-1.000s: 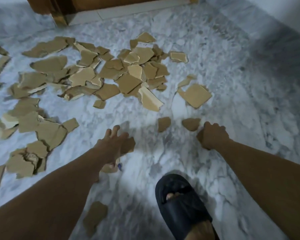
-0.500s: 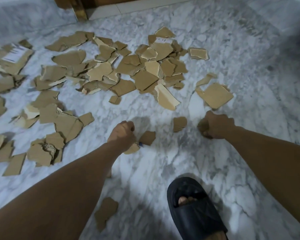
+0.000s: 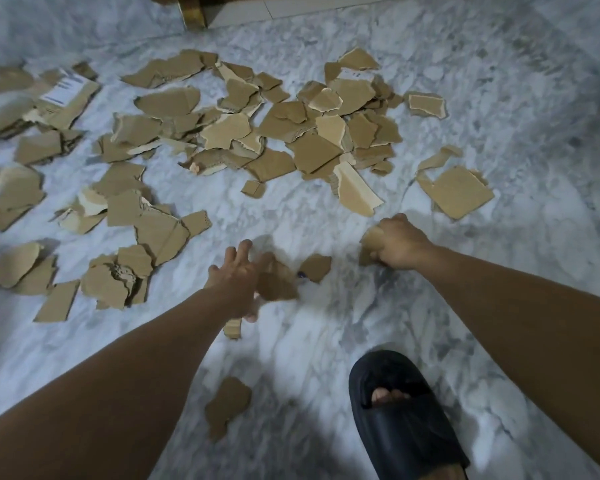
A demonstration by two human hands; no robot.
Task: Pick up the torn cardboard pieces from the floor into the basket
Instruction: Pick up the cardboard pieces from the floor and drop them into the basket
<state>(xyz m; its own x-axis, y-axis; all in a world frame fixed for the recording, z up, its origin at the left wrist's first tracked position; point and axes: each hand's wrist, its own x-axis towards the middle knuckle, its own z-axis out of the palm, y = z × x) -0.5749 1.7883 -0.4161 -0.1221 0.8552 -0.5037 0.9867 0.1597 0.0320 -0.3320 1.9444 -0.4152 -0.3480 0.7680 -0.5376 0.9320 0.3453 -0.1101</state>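
Note:
Torn brown cardboard pieces (image 3: 291,133) litter the marble floor in a wide pile ahead and to the left. My left hand (image 3: 236,275) hovers low with its fingers spread, while its thumb keeps a few blurred pieces (image 3: 278,282) against the palm. A small piece (image 3: 316,268) lies just right of it. My right hand (image 3: 395,244) is a fist gripping cardboard scraps (image 3: 369,237) near the floor. A square piece (image 3: 456,192) lies beyond it. The basket is out of view.
My foot in a black slipper (image 3: 402,420) stands at the lower right. One loose piece (image 3: 227,407) lies near it by my left forearm. A wooden door frame (image 3: 191,12) rises at the top. More pieces, one with a white label (image 3: 65,90), spread far left.
My left hand went from a fist to spread fingers, still keeping its pieces. My right hand shifted left onto the small piece that lay between the hands. The view tilted up.

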